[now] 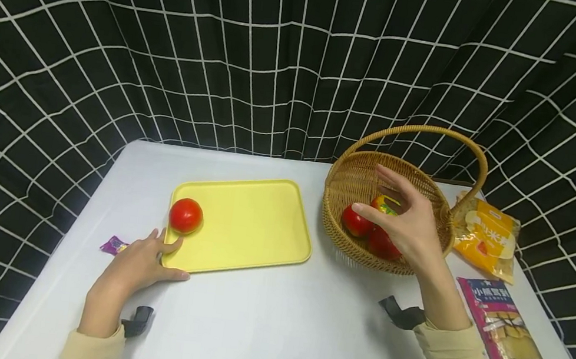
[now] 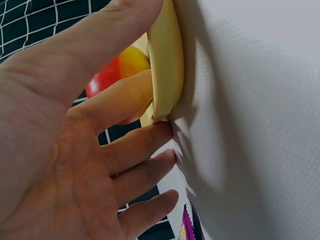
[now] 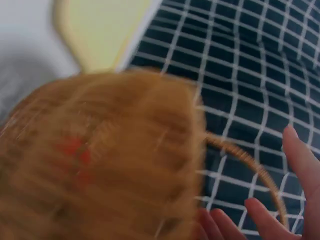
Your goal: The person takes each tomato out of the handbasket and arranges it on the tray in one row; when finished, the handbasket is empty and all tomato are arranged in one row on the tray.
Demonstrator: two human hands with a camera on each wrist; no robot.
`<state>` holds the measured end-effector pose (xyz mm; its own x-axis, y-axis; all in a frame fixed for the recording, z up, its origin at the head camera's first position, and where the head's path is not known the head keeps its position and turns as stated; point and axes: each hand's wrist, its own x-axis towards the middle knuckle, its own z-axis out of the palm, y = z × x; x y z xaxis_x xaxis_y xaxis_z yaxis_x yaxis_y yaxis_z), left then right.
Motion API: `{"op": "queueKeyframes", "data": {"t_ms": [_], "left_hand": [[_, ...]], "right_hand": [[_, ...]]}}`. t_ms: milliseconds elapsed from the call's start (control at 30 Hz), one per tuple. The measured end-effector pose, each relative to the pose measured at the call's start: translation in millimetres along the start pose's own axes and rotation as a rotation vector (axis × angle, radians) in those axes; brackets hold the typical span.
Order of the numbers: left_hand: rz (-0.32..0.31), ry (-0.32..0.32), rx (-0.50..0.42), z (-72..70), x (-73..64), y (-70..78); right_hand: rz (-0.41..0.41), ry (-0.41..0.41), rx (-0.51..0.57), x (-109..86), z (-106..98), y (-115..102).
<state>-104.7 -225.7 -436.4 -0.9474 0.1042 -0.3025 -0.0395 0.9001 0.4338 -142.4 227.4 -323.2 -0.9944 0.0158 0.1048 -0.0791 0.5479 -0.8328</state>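
My left hand (image 1: 137, 263) is at the near left corner of the yellow tray (image 1: 251, 220). Its index finger reaches over the rim, its thumb lies along the front edge, and the other fingers touch the outer side. A round red fruit (image 1: 186, 215) sits in the tray's left end, just beyond those fingers. Over the wicker basket (image 1: 337, 232), my right hand (image 1: 413, 223) is held with thumb and fingers spread apart, nothing between them. Below it in the basket are red fruits (image 1: 356, 222) and one with yellow-green patches (image 1: 381, 204), partly hidden by the hand.
A small purple wrapped candy (image 1: 112, 245) lies left of the tray. Right of the basket is an orange food packet (image 1: 489, 238), with a long flat packet (image 1: 519, 354) nearer me. The basket's handle (image 1: 427, 130) arches high. Dark gridded cloth (image 1: 258, 69) hangs around the table.
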Motion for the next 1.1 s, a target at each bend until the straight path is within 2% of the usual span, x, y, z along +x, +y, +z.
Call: {"op": "queueKeyframes", "data": {"t_ms": [333, 567, 867, 1100], "left_hand": [[0.0, -0.001, 0.008, -0.6, -1.4, 0.0], [0.009, 0.004, 0.014, -0.5, -1.4, 0.6], [-0.012, -0.002, 0.007, -0.3, -1.9, 2.3], [-0.011, 0.003, 0.003, -0.3, -0.9, 2.0]], "right_hand": [[0.074, -0.079, -0.204, 6.6, -25.0, 40.3], [0.112, -0.217, -0.385, 16.3, -31.6, 53.7], [0.12, -0.332, -0.448, 21.2, -32.2, 59.7], [0.076, -0.397, -0.438, 24.9, -34.2, 65.3]]}}
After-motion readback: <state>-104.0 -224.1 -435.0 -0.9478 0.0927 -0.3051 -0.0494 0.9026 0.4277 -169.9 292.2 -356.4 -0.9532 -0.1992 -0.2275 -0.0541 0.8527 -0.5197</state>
